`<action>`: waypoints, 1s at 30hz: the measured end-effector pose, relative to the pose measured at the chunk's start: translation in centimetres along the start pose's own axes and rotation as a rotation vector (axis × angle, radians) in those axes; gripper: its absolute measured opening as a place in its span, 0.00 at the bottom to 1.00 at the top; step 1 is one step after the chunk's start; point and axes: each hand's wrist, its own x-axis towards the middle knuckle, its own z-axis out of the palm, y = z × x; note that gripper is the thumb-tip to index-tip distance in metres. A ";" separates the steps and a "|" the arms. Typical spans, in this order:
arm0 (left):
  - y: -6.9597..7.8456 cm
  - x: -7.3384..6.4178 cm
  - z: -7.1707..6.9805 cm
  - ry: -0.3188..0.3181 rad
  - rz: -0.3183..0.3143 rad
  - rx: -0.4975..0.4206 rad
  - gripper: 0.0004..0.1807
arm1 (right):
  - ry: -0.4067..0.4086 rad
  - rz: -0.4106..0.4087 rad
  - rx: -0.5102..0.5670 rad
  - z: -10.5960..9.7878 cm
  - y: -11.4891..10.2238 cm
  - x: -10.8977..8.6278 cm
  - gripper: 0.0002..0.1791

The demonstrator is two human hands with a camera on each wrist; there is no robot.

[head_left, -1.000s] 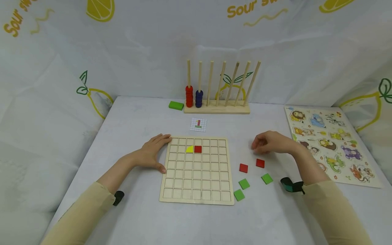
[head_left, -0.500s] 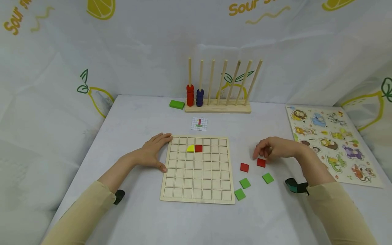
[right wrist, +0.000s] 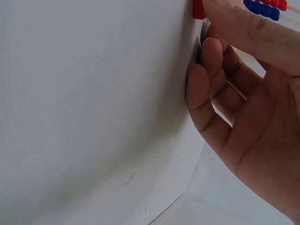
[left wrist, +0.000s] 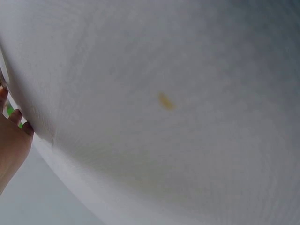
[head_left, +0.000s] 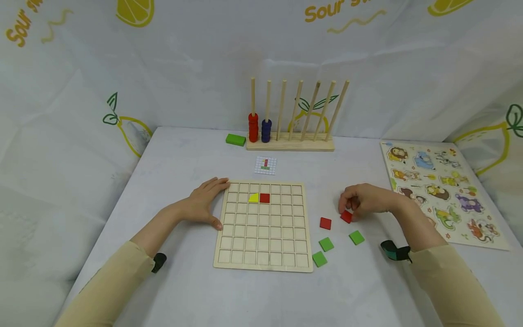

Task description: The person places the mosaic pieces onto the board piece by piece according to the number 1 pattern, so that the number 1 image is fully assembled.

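Observation:
My left hand (head_left: 201, 205) rests at the left edge of a wooden grid board (head_left: 263, 269), fingers spread, the thumb touching its side. One yellow piece (head_left: 254, 198) with a curved side and a red square tile (head_left: 264, 198) sit side by side in the board's second row. To the right of the board, my right hand (head_left: 365, 200) pinches another red tile (head_left: 346, 216) between thumb and fingers, close to the table. In the right wrist view that red tile (right wrist: 198, 9) shows at the thumb tip. A third red tile (head_left: 325, 223) lies between hand and board.
Green tiles (head_left: 326, 244) lie right of the board. Behind it are a small printed grid card (head_left: 265, 165), a green block (head_left: 235, 140) and a peg rack (head_left: 291, 144) with red and blue beads. An animal puzzle board (head_left: 445, 195) lies at the far right.
My right hand has come down and toward me onto the red tile, and now grips it; the tile has turned slightly. The left hand stays at the board.

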 end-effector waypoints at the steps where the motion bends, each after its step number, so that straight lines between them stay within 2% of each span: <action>1: 0.0 0.0 0.0 0.001 0.001 0.001 0.68 | 0.001 -0.002 -0.004 0.0 0.0 0.0 0.13; 13: -0.4 0.0 0.2 0.006 0.009 0.002 0.68 | 0.007 0.004 -0.018 0.0 -0.3 0.0 0.11; 19: -0.3 0.1 0.1 0.009 0.013 0.002 0.68 | 0.019 0.003 0.008 -0.1 -0.3 -0.1 0.09; 30: -0.3 0.0 0.2 0.005 0.006 -0.013 0.68 | 0.122 -0.001 -0.008 0.0 0.0 0.6 0.08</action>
